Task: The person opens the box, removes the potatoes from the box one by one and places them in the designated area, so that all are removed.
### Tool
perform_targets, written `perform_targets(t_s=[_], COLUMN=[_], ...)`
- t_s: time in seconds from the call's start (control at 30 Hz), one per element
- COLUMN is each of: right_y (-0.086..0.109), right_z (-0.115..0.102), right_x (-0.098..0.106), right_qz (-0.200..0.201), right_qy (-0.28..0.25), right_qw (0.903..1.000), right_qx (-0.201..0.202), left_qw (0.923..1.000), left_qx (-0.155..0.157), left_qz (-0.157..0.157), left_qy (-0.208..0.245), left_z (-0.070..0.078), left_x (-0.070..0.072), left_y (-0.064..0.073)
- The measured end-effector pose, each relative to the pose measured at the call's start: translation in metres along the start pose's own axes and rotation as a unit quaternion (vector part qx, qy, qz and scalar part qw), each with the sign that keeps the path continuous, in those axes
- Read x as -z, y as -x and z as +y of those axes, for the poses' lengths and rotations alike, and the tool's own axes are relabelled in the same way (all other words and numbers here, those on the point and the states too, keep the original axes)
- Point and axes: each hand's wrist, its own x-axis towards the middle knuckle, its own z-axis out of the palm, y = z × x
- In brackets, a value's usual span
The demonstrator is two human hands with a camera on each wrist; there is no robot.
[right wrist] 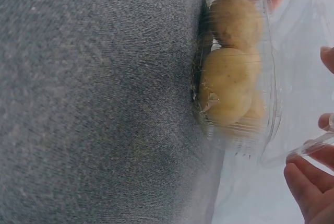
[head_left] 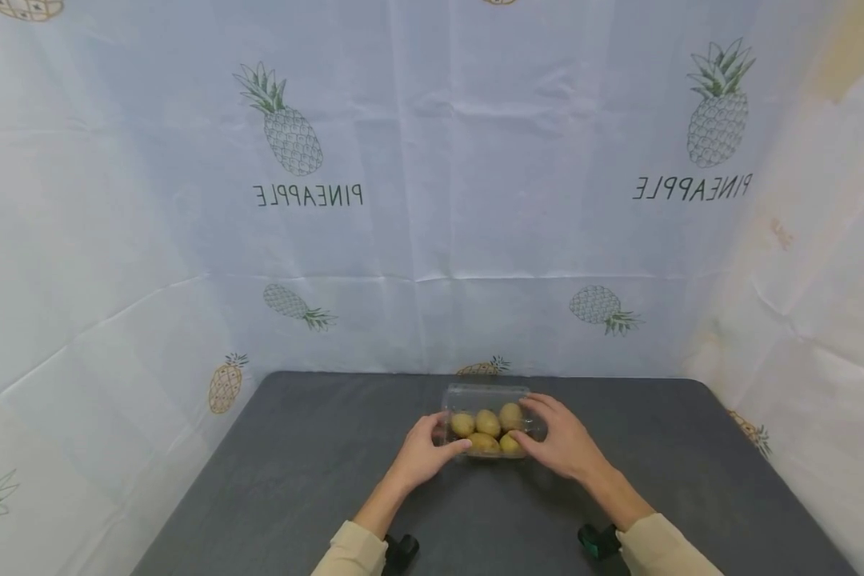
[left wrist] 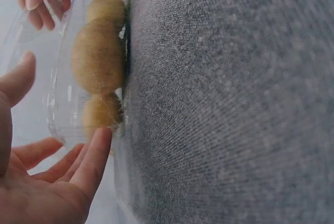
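Near the far edge of the bench [head_left: 317, 464] sits a clear clamshell box [right wrist: 232, 139] of potatoes [head_left: 487, 423]. The left hand [head_left: 423, 450] is loosely spread, fingertips at one end; the right hand [head_left: 563, 440] touches the lid [right wrist: 276, 159], whether pinching I can't tell. I'd steady the base and work that thin plastic gently, evenly at both corners.

Container [right wrist: 235, 141] sits on table [head_left: 317, 456], up near far edge; potatoes [head_left: 483, 444] inside, three behind, two before! Left hand [head_left: 423, 452] at left end, right hand [head_left: 563, 436] at right. Cloth [head_left: 475, 200] behind table.
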Motion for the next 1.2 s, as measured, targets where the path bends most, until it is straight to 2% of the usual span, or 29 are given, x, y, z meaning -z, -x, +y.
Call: perform_targets(t_s=[0.3,0.53,0.77,1.2], right_y=[-0.005,-0.011,-0.021,-0.032], right_z=[0.001,0.003,0.009,0.015], right_x=[0.001,0.003,0.000,-0.001], right_qz=[0.002,0.003,0.030,0.057], right_qy=[-0.036,-0.067,-0.111,-0.158], right_qw=[0.9991,0.9972,0.9930,0.9824], right_qx=[-0.021,-0.034,-0.025,-0.082], left_qw=[0.9996,0.9999,0.9999,0.9999], left_qx=[-0.004,0.004,0.006,0.005], left_qz=[-0.003,-0.001,0.004,0.005], left_qy=[-0.026,-0.016,-0.012,-0.015], left_z=[0.002,-0.001,-0.003,-0.004], left_x=[-0.001,-0.001,0.001,0.003], left_y=[-0.003,-0.005,-0.009,-0.011])
